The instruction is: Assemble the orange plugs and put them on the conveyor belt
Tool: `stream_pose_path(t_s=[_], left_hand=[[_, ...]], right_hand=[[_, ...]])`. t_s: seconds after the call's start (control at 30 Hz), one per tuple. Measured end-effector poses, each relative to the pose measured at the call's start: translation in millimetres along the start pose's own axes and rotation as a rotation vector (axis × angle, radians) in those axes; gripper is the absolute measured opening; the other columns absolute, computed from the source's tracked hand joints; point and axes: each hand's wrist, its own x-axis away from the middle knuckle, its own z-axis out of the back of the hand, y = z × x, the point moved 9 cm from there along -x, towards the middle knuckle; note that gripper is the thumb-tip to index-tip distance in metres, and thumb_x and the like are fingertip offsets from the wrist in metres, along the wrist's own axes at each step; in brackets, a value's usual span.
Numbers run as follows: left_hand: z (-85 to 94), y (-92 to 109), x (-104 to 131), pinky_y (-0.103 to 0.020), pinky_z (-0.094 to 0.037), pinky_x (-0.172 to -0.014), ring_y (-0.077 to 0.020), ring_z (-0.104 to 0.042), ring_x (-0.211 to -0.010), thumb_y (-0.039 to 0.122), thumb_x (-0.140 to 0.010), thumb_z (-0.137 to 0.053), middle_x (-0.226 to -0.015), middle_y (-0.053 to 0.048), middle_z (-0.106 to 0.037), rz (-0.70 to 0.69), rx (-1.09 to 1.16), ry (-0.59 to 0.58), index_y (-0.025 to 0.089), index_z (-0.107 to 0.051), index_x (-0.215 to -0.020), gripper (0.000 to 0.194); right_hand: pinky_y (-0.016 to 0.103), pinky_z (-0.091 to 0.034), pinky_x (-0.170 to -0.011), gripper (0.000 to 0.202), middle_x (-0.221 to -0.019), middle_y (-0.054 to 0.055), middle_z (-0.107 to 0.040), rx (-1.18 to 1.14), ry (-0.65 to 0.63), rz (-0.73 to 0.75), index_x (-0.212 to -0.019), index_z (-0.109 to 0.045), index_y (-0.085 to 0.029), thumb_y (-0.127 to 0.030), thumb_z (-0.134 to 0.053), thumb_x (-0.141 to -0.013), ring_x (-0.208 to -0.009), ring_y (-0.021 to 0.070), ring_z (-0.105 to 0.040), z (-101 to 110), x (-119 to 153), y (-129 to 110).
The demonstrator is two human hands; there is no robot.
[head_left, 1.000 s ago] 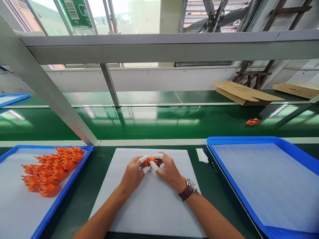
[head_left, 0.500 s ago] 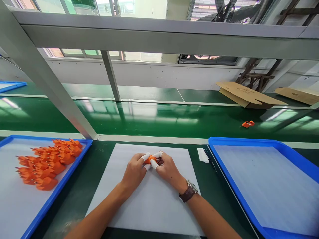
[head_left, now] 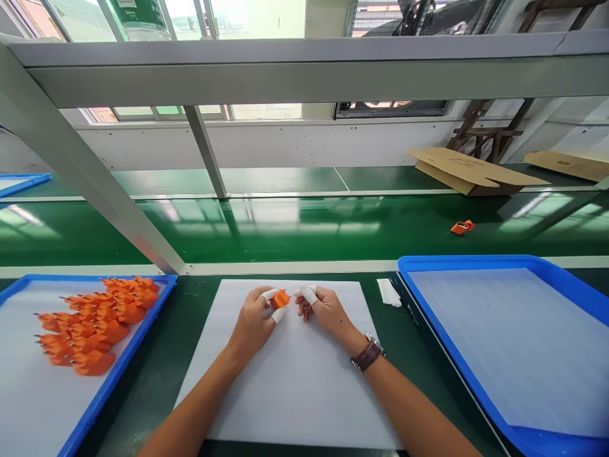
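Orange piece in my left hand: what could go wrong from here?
The left hand alone grips the orange piece between finger and thumb in white covers, so it might slip onto the white sheet.
The orange pieces on the left-hand blue tray stand crowded; a bump could upset their rows.
One stray orange item lies apart on the green surface and might be overlooked.

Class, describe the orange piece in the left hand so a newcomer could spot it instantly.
Find the white sheet between the left blue tray and the right blue tray. Over its far part, the left hand pinches a small orange piece in white-covered fingertips. Unlike the orange pieces grouped in the left tray and the lone piece beyond, it is hand-held.
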Motion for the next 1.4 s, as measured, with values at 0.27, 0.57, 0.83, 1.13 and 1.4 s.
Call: stream_pose_path(t_s=[0.27, 0.57, 0.83, 1.13, 1.4], left_hand=[[-1.4, -10, -3, -0.029, -0.053, -0.067, -0.0151, -0.057, -0.073, 0.027, -0.085, -0.065, -0.094, -0.002, -0.064, 0.029, -0.008, -0.088, 0.026, -0.062, -0.126, 0.041], [-10.7, 11, 8, -0.026, -0.047, -0.061, -0.0122, -0.05, -0.067, 0.004, -0.073, -0.053, -0.091, -0.001, -0.054, -0.078, -0.089, 0.01, 0.025, -0.058, -0.122, 0.054], [-4.5, 19, 6, -0.026, -0.052, -0.066, -0.0122, -0.055, -0.075, 0.012, -0.085, -0.06, -0.102, -0.003, -0.054, -0.094, 0.105, 0.008, 0.026, -0.057, -0.119, 0.037], [-0.6, 26, 8, -0.029, -0.055, -0.072, -0.0119, -0.056, -0.077, 0.014, -0.09, -0.061, -0.109, -0.004, -0.056, -0.169, 0.087, 0.031, 0.026, -0.056, -0.122, 0.035], [-4.4, 23, 8, -0.03, -0.056, -0.071, -0.0107, -0.055, -0.075, 0.014, -0.089, -0.062, -0.113, -0.005, -0.055, -0.181, 0.055, 0.024, 0.028, -0.057, -0.126, 0.039]], right_hand=[[0.028, -0.05, -0.064, 0.035, -0.086, 0.003, -0.066, 0.174, -0.049, 0.138, -0.108, -0.072, -0.021, -0.044, -0.075, -0.082, -0.07, 0.0149, -0.059, -11, 5, -7], [0.027, -0.046, -0.06, 0.036, -0.087, 0.001, -0.061, 0.285, -0.037, 0.244, -0.114, -0.071, -0.026, -0.038, -0.076, -0.082, -0.067, 0.0133, -0.052, -19, 14, -24], [0.028, -0.048, -0.063, 0.03, -0.092, 0.003, -0.066, 0.248, -0.108, 0.27, -0.119, -0.069, -0.025, -0.027, -0.062, -0.09, -0.075, 0.0154, -0.058, -21, 14, -23], [0.03, -0.054, -0.067, 0.024, -0.095, 0.006, -0.072, 0.206, -0.045, 0.228, -0.109, -0.073, -0.021, -0.025, -0.059, -0.089, -0.076, 0.0173, -0.065, -14, 11, -16], [0.026, -0.051, -0.053, 0.02, -0.077, 0.004, -0.069, 0.08, 0.036, 0.131, -0.097, -0.069, -0.018, -0.033, -0.056, -0.093, -0.063, 0.0155, -0.064, -3, 5, -3]])
